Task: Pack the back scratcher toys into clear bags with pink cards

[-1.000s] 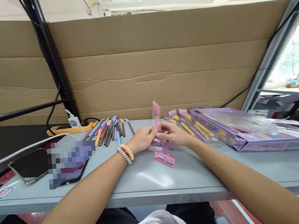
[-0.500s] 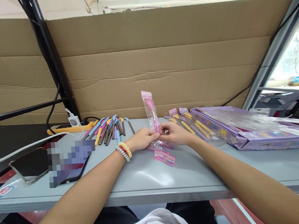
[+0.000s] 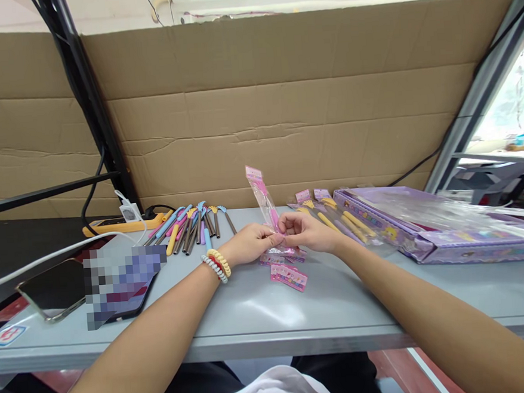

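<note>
A clear plastic bag (image 3: 262,197) with a pink header card leans up between my hands, a pink back scratcher inside it. My left hand (image 3: 253,243) pinches the bag's lower end from the left. From the right, my right hand (image 3: 307,231) grips the same end with thumb and fingertips together; the exact hold is partly hidden by the fingers. Just below lie pink printed cards (image 3: 289,276) on the table. To the left is a pile of loose back scratchers (image 3: 192,228) with coloured handles and metal rods. Bagged yellow and purple back scratchers (image 3: 335,218) lie to the right.
A purple box (image 3: 472,252) with clear plastic bags (image 3: 428,206) on it takes up the right side of the grey table (image 3: 261,316). Two phones (image 3: 53,289) and a yellow power strip (image 3: 124,225) lie at left. A cardboard panel (image 3: 282,99) stands behind.
The top of the bag has tipped slightly left and down, and the back scratcher inside has turned with it. My right fingers have shifted a little on the bag's lower end.
</note>
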A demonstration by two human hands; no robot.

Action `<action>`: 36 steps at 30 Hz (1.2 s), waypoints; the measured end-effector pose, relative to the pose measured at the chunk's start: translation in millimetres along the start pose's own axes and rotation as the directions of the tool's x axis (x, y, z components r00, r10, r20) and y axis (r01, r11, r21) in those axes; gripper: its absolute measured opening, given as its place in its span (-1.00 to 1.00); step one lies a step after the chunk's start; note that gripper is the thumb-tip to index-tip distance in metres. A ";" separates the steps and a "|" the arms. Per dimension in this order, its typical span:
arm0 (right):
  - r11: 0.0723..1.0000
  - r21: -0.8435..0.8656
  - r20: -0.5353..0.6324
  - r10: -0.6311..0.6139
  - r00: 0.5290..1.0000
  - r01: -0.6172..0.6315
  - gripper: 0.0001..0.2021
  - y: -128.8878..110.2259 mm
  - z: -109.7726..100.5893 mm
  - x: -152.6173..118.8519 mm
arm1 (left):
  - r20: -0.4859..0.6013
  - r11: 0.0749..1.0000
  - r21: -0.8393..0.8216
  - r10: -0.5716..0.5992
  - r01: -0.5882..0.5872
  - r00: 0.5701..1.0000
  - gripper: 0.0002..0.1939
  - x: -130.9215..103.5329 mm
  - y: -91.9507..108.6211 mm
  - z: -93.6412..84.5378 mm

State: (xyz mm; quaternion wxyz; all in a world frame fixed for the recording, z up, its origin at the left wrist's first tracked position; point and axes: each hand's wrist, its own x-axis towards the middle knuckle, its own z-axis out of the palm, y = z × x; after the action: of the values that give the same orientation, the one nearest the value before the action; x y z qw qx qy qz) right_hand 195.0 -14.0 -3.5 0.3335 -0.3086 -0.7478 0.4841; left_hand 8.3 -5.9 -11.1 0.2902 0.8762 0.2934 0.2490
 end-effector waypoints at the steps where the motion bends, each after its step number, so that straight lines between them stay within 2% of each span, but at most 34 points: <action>1: 1.000 -0.021 -0.019 -0.004 1.000 0.003 -0.69 -1.4 -2.3 -0.6 | 0.000 1.000 0.005 -0.003 0.003 1.000 -0.48 0.1 1.0 0.2; 5: 0.995 -0.095 -0.167 0.022 0.986 -0.039 -0.71 -12.9 -23.1 -10.9 | -0.028 0.997 -0.024 -0.073 0.072 0.997 -0.44 -1.0 7.0 -1.3; 8: 0.971 -0.154 -0.274 0.134 0.952 -0.181 -0.72 -21.8 -48.5 -26.1 | -0.046 0.989 -0.038 -0.146 0.144 0.988 -0.40 -2.8 8.4 -4.3; 11: 0.897 -0.230 -0.323 0.296 0.899 -0.377 -0.73 -22.3 -73.0 -40.1 | -0.040 0.990 0.007 -0.142 0.142 0.989 -0.37 -3.4 4.7 -5.9; 13: 0.822 -0.271 -0.347 0.402 0.848 -0.500 -0.73 -18.2 -84.7 -45.6 | -0.032 0.990 0.042 -0.130 0.131 0.991 -0.37 -2.9 0.5 -5.7; 17: 0.702 -0.325 -0.391 0.510 0.766 -0.633 -0.74 -8.9 -96.5 -49.1 | -0.035 0.985 0.103 -0.132 0.135 0.991 -0.36 -1.3 -6.8 -4.7; 21: 0.625 -0.334 -0.420 0.571 0.705 -0.705 -0.72 -4.2 -103.9 -51.4 | -0.047 0.981 0.147 -0.120 0.125 0.992 -0.36 -1.2 -8.9 -5.4; 27: 0.607 -0.338 -0.469 0.553 0.688 -0.719 -0.75 -1.5 -113.2 -55.9 | -0.028 0.982 0.153 -0.105 0.108 0.994 -0.38 -2.7 -6.5 -6.6; 31: 0.537 -0.422 -0.505 0.529 0.681 -0.730 -0.75 -1.5 -111.6 -52.8 | -0.020 0.982 0.143 -0.120 0.122 0.993 -0.39 -2.5 -7.0 -6.1; 36: 0.402 -0.551 -0.527 0.513 0.678 -0.731 -0.83 -2.4 -104.7 -47.0 | -0.007 0.979 0.169 -0.118 0.117 0.993 -0.39 -3.2 -5.5 -6.7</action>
State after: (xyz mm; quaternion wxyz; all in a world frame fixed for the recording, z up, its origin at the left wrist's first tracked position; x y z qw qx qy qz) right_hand 305.7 2.5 21.6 0.0739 -0.7355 -0.6472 0.1863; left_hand 0.0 -2.0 -10.9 0.2294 0.8792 0.3642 0.2043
